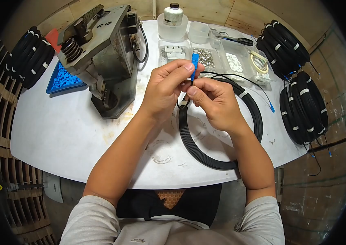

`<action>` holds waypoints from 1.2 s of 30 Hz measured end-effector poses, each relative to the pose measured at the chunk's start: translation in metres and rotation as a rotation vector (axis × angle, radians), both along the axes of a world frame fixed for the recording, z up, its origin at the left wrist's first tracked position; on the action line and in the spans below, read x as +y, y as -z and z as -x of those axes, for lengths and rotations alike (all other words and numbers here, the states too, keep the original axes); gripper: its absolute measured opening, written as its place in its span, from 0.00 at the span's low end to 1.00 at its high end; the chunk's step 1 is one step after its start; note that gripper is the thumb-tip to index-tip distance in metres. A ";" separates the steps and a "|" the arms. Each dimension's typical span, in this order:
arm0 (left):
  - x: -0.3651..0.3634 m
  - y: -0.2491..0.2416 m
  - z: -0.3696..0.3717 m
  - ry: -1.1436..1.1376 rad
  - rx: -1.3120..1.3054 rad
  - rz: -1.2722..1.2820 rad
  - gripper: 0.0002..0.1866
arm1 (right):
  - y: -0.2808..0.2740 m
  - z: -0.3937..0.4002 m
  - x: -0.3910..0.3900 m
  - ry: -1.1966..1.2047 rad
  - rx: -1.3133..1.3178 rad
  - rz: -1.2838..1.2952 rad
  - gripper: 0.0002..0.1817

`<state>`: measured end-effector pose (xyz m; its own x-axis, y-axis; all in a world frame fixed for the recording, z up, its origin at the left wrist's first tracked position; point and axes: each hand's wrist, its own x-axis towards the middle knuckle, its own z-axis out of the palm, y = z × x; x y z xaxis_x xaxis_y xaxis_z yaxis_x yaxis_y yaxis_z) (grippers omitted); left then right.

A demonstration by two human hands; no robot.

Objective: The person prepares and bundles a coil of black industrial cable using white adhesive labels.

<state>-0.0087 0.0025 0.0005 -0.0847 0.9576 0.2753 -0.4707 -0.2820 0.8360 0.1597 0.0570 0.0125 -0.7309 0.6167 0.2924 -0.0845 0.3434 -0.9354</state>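
Observation:
My left hand [167, 83] pinches a blue fiber-optic connector [195, 61] between thumb and fingers, its tip pointing up and away from me. Just below it, my right hand [216, 102] is closed on the black cable [192, 83] that runs into the connector's lower end. Under both hands lies a coil of black cable [197, 153] on the white table, bound with pale ties. From the coil a loose end stretches right to another blue connector [272, 107]. My fingers partly hide the connector's lower part.
A metal press [107, 53] stands at left beside a blue tray [50, 90] of blue parts. Clear bins [218, 61] with small metal pieces, a white bottle [173, 15] and scissors [238, 39] sit at the back. More cable coils [303, 108] lie along the right edge and far left.

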 end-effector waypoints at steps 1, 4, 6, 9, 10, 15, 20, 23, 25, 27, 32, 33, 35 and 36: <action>0.000 0.000 -0.001 -0.004 -0.002 0.006 0.16 | 0.001 0.000 0.000 0.006 0.009 -0.007 0.11; 0.000 -0.001 -0.001 -0.012 0.007 0.007 0.16 | 0.002 0.002 -0.001 0.008 0.026 -0.010 0.11; -0.001 -0.002 0.000 -0.017 0.020 0.002 0.16 | 0.000 0.002 -0.002 0.003 0.034 -0.007 0.11; -0.001 -0.002 0.004 0.073 -0.069 -0.008 0.17 | -0.001 0.000 -0.002 0.013 -0.014 0.041 0.12; 0.001 -0.001 0.005 0.067 -0.072 0.009 0.17 | 0.000 0.000 -0.001 0.004 -0.014 0.042 0.12; 0.002 0.000 0.007 0.115 -0.093 0.008 0.17 | 0.001 0.000 -0.001 -0.011 -0.010 0.037 0.12; 0.003 0.000 0.003 0.097 -0.138 -0.001 0.13 | 0.000 0.001 -0.003 -0.002 0.017 0.061 0.12; 0.002 0.000 0.005 0.099 -0.086 -0.024 0.15 | 0.001 0.001 -0.002 -0.008 0.014 0.045 0.12; 0.001 -0.002 0.004 0.108 -0.089 -0.015 0.15 | 0.001 0.000 -0.002 -0.010 0.017 0.048 0.11; 0.001 -0.002 0.003 0.117 -0.092 -0.007 0.14 | 0.001 0.001 -0.002 -0.013 0.021 0.050 0.11; 0.000 -0.005 -0.003 0.054 -0.124 -0.004 0.12 | 0.001 0.001 -0.003 -0.007 0.023 0.049 0.11; 0.000 -0.006 -0.003 0.054 -0.124 -0.004 0.12 | 0.001 0.001 -0.003 -0.007 0.023 0.049 0.11; -0.001 -0.007 -0.004 0.045 -0.119 -0.012 0.11 | 0.000 0.001 -0.003 -0.012 0.029 0.059 0.11; 0.000 -0.006 -0.003 0.045 -0.119 -0.012 0.11 | 0.000 0.001 -0.003 -0.012 0.030 0.059 0.11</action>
